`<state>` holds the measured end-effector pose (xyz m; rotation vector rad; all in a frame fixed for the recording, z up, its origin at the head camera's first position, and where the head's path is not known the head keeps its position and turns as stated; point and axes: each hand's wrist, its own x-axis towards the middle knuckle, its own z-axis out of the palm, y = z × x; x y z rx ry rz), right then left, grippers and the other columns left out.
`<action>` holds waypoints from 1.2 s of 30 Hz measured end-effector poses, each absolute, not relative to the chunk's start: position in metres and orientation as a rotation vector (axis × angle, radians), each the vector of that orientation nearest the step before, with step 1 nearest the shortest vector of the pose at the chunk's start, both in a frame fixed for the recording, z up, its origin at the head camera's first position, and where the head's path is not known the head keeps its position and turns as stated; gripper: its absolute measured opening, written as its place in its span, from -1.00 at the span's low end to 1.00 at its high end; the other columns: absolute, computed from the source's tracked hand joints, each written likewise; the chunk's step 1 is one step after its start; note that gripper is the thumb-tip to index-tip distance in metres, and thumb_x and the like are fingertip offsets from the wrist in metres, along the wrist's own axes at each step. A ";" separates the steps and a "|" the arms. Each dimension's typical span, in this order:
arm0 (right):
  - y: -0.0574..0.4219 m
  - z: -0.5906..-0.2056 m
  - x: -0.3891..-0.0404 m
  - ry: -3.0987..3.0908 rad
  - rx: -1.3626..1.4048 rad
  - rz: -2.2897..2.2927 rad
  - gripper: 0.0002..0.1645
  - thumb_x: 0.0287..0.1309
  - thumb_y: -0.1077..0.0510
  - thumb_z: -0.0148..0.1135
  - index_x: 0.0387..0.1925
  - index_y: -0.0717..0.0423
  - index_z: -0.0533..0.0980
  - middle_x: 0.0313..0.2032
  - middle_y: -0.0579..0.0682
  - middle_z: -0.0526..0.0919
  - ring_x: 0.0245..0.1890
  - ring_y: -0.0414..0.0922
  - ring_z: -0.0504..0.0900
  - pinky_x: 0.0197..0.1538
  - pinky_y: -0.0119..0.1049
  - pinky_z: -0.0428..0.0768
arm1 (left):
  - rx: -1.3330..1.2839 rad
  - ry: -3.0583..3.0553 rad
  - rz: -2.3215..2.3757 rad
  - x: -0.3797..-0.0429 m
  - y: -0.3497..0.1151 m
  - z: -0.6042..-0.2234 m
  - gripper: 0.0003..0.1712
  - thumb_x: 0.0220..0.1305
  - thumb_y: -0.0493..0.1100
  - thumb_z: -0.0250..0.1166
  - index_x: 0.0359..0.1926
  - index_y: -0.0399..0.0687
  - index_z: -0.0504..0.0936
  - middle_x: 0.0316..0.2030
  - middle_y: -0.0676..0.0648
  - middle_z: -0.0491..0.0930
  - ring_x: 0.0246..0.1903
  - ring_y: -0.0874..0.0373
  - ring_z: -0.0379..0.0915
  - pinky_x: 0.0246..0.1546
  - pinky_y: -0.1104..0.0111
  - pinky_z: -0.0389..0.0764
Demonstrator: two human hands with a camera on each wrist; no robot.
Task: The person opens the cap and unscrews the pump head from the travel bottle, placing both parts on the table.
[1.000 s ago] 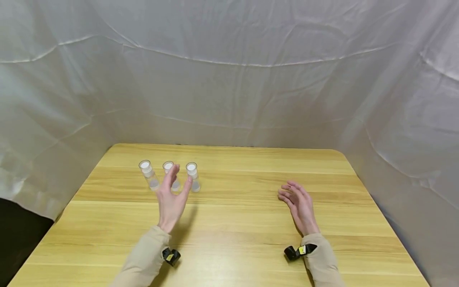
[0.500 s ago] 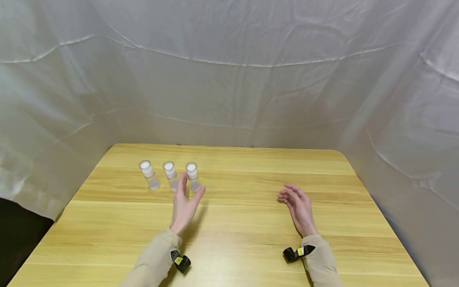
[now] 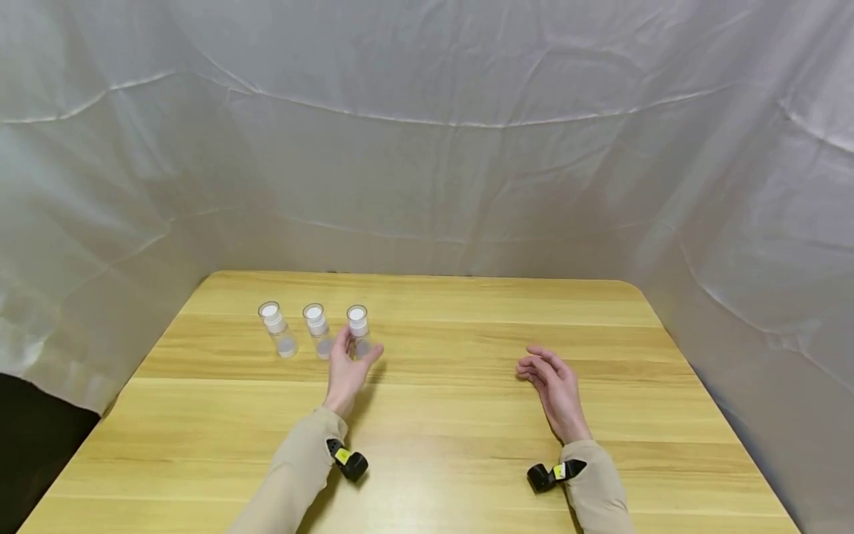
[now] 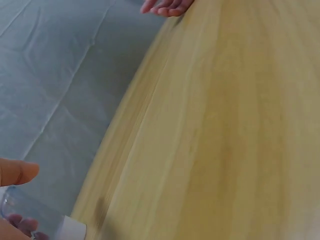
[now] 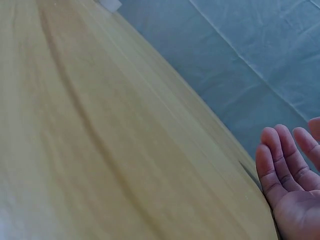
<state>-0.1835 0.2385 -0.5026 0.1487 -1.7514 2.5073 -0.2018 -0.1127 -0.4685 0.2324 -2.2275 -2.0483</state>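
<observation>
1. Bottle [image 3: 358, 323], rightmost of three in a row: clear wall, white top under a clear rim. Stands upright on the left part of the table [image 3: 440, 356].
2. Left grip [image 3: 345, 377], a bare hand, is at this bottle from the person's side. Fingers curve along its left flank; thumb [image 4: 20, 172] sticks out on the right, with a gap to the wall in the wrist view. Reads as loose, not clenched, nothing grasped. Finger contact: cannot tell.
3. Key relation: bottle sits just ahead of the left palm, in the mouth between thumb and fingers. Long axis vertical, so it crosses that gap.
4. Left hand is by far the nearer one. Right grip [image 3: 555, 389] is well apart, at the right side of the table; fingers relaxed, slightly bent, holding nothing.
5. Middle bottle [image 3: 316, 321] is just left of the left fingers; leftmost bottle [image 3: 272, 319] is farther along. Both upright, same make.
6. Rest: beige sleeves [image 3: 293, 460], a small black camera [image 3: 351, 463] on each wrist, grey sheet [image 3: 427, 170] behind the table.
</observation>
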 end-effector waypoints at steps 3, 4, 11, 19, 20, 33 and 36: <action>0.239 -0.503 -0.184 -1.743 0.167 2.499 -0.65 0.50 0.25 -0.01 0.15 0.42 0.42 -0.22 -0.01 0.75 -0.20 -0.16 0.76 -0.04 -0.32 0.75 | 0.243 -2.186 -2.066 -0.207 -0.112 -0.471 -0.19 0.27 -0.33 0.33 0.47 -0.33 0.19 0.43 -0.38 0.27 0.51 -0.28 0.08 0.60 -0.03 0.06; 0.239 -0.503 -0.184 -1.742 0.174 2.497 -0.63 0.50 0.25 -0.01 0.16 0.46 0.40 -0.22 0.00 0.76 -0.20 -0.15 0.76 -0.04 -0.32 0.75 | 0.249 -2.180 -2.066 -0.208 -0.112 -0.472 -0.22 0.28 -0.34 0.33 0.45 -0.33 0.21 0.41 -0.38 0.30 0.49 -0.27 0.12 0.59 -0.03 0.08; 0.239 -0.504 -0.185 -1.755 0.195 2.490 -0.54 0.49 0.27 0.00 0.20 0.62 0.29 -0.21 0.00 0.76 -0.19 -0.15 0.75 -0.03 -0.31 0.75 | 0.283 -2.172 -2.057 -0.211 -0.110 -0.477 -0.38 0.28 -0.39 0.31 0.34 -0.34 0.38 0.29 -0.40 0.44 0.37 -0.25 0.33 0.53 -0.01 0.25; 0.239 -0.503 -0.184 -1.777 0.161 2.479 -0.56 0.48 0.24 0.03 0.18 0.56 0.33 -0.21 -0.01 0.77 -0.20 -0.15 0.75 -0.03 -0.31 0.75 | 0.253 -2.251 -2.092 -0.204 -0.105 -0.478 -0.37 0.28 -0.33 0.34 0.34 -0.33 0.40 0.31 -0.39 0.45 0.37 -0.25 0.34 0.50 -0.01 0.30; 0.238 -0.503 -0.184 -1.783 0.152 2.478 -0.55 0.48 0.24 0.04 0.19 0.56 0.33 -0.21 -0.01 0.77 -0.20 -0.16 0.75 -0.03 -0.31 0.75 | 0.244 -2.258 -2.102 -0.202 -0.104 -0.478 -0.36 0.27 -0.33 0.35 0.35 -0.33 0.40 0.32 -0.39 0.45 0.38 -0.25 0.34 0.50 -0.01 0.30; 0.238 -0.502 -0.183 -1.840 0.123 2.454 -0.42 0.50 0.19 0.03 0.25 0.64 0.22 -0.20 -0.03 0.76 -0.19 -0.17 0.75 -0.01 -0.31 0.74 | 0.003 -2.335 -2.199 -0.182 -0.082 -0.482 -0.31 0.20 -0.37 0.37 0.35 -0.38 0.38 0.31 -0.42 0.45 0.35 -0.32 0.35 0.47 -0.08 0.30; 0.238 -0.502 -0.183 -1.850 0.122 2.446 -0.42 0.50 0.19 0.03 0.25 0.64 0.21 -0.20 -0.03 0.76 -0.19 -0.18 0.75 0.00 -0.31 0.74 | -0.092 -2.361 -2.271 -0.179 -0.079 -0.485 -0.31 0.19 -0.37 0.37 0.34 -0.37 0.40 0.31 -0.41 0.45 0.36 -0.32 0.34 0.48 -0.10 0.28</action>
